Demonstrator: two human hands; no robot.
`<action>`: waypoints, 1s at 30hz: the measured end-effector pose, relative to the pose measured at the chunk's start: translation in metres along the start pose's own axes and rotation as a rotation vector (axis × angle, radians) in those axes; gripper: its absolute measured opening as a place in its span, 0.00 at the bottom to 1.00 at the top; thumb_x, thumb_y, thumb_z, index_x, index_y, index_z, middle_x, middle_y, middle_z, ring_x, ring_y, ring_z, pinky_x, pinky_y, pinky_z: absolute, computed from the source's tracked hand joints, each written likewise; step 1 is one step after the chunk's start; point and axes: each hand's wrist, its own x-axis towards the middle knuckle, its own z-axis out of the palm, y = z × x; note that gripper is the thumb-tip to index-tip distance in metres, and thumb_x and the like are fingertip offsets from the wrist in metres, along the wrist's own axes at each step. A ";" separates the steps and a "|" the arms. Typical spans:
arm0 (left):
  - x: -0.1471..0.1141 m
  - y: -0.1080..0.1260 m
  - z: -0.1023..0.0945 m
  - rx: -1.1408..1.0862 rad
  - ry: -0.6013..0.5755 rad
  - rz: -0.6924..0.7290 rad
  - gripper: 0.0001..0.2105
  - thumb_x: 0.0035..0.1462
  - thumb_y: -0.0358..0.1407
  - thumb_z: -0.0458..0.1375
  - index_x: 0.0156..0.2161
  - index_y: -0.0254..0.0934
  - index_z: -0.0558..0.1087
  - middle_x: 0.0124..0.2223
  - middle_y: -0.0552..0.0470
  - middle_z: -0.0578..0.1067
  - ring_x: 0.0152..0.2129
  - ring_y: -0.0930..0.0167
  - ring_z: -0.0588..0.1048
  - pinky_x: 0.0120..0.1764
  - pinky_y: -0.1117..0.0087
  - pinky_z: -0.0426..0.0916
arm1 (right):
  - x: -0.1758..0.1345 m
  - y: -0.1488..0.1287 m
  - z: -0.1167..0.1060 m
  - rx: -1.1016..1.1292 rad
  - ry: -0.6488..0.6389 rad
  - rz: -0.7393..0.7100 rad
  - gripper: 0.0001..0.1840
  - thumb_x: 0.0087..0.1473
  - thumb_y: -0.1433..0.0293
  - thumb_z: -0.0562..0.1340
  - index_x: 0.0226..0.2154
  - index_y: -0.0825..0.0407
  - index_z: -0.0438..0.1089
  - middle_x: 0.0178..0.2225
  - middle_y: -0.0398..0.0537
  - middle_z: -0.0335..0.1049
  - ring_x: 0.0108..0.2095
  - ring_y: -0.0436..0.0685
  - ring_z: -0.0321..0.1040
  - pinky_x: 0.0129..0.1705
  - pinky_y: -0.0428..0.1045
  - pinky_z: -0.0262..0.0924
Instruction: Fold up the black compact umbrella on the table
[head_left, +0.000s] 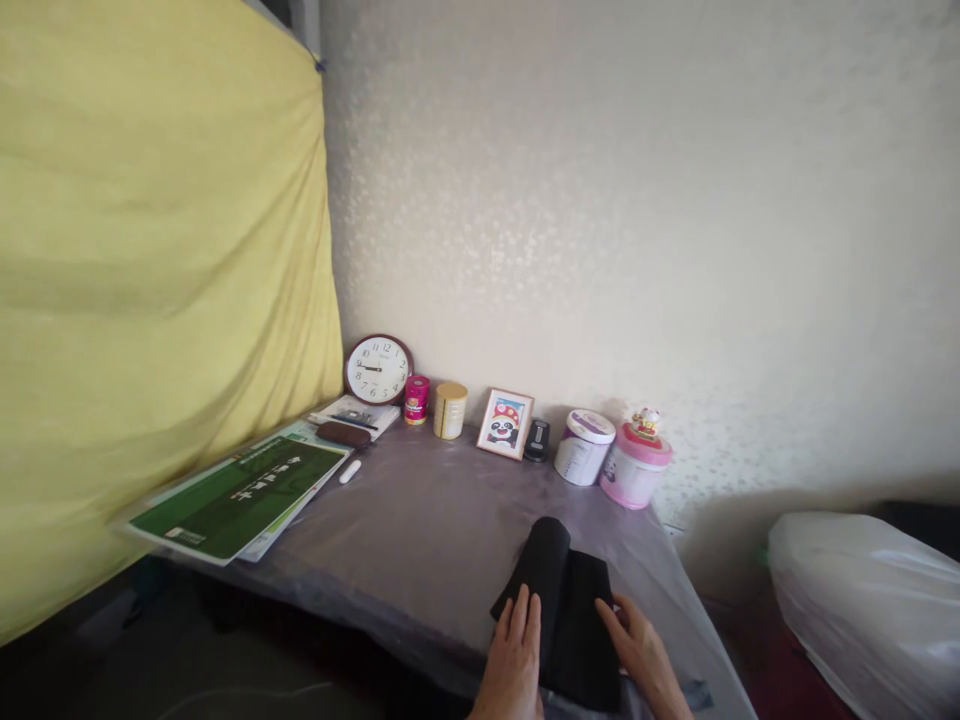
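A black cloth (585,625) lies near the front right of the table, its left part folded over into a thick rounded roll. My left hand (516,650) rests on that roll with its fingers stretched out flat. At the cloth's right edge, my right hand (637,645) grips the border between thumb and fingers; part of those fingers is hidden. What kind of cloth article it is, I cannot tell.
Along the wall stand a round clock (379,369), a pink can (416,400), a yellow-lidded can (450,411), a panda picture frame (505,424), a stapler-like black object (537,440), a white tub (585,448) and a pink tub (636,468). Green booklets (240,500) lie left.
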 end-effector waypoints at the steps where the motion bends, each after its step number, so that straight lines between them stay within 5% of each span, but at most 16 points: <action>1: -0.001 0.002 -0.002 0.009 -0.015 -0.022 0.49 0.32 0.23 0.52 0.62 0.29 0.35 0.65 0.45 0.31 0.62 0.61 0.34 0.61 0.63 0.37 | -0.001 0.000 0.001 -0.006 0.006 -0.003 0.28 0.39 0.50 0.53 0.34 0.53 0.69 0.29 0.53 0.75 0.34 0.62 0.72 0.36 0.51 0.64; 7: -0.003 0.003 -0.004 -0.005 0.027 -0.014 0.48 0.33 0.23 0.52 0.62 0.30 0.35 0.65 0.47 0.32 0.62 0.62 0.36 0.61 0.63 0.39 | 0.000 0.006 0.002 -0.014 -0.016 0.004 0.22 0.37 0.53 0.56 0.31 0.51 0.70 0.30 0.53 0.75 0.38 0.64 0.71 0.38 0.51 0.64; 12: -0.005 0.005 -0.006 -0.003 0.006 -0.074 0.49 0.31 0.20 0.52 0.62 0.31 0.35 0.65 0.45 0.31 0.62 0.61 0.38 0.60 0.63 0.43 | 0.006 0.000 -0.003 0.174 -0.137 0.017 0.26 0.37 0.49 0.53 0.30 0.52 0.70 0.26 0.50 0.75 0.32 0.62 0.72 0.34 0.51 0.64; 17: -0.008 0.013 -0.016 0.002 -0.013 -0.090 0.48 0.32 0.19 0.50 0.62 0.31 0.36 0.65 0.42 0.33 0.62 0.61 0.39 0.60 0.64 0.43 | 0.006 -0.010 -0.007 0.241 -0.110 0.022 0.23 0.33 0.50 0.57 0.24 0.51 0.71 0.20 0.46 0.72 0.28 0.62 0.71 0.30 0.51 0.63; 24: -0.011 0.016 -0.021 0.002 -0.039 -0.112 0.49 0.30 0.19 0.51 0.62 0.30 0.36 0.65 0.42 0.32 0.62 0.61 0.38 0.61 0.64 0.42 | 0.000 -0.058 -0.014 0.581 -0.295 0.030 0.24 0.40 0.52 0.61 0.34 0.54 0.70 0.24 0.45 0.72 0.27 0.58 0.70 0.28 0.49 0.64; 30: -0.008 0.012 -0.010 -0.023 0.001 -0.146 0.50 0.29 0.21 0.51 0.62 0.30 0.36 0.65 0.44 0.31 0.62 0.62 0.37 0.61 0.63 0.39 | 0.006 -0.100 0.011 0.646 -0.323 -0.023 0.28 0.38 0.50 0.62 0.37 0.54 0.69 0.24 0.46 0.73 0.26 0.58 0.70 0.26 0.49 0.64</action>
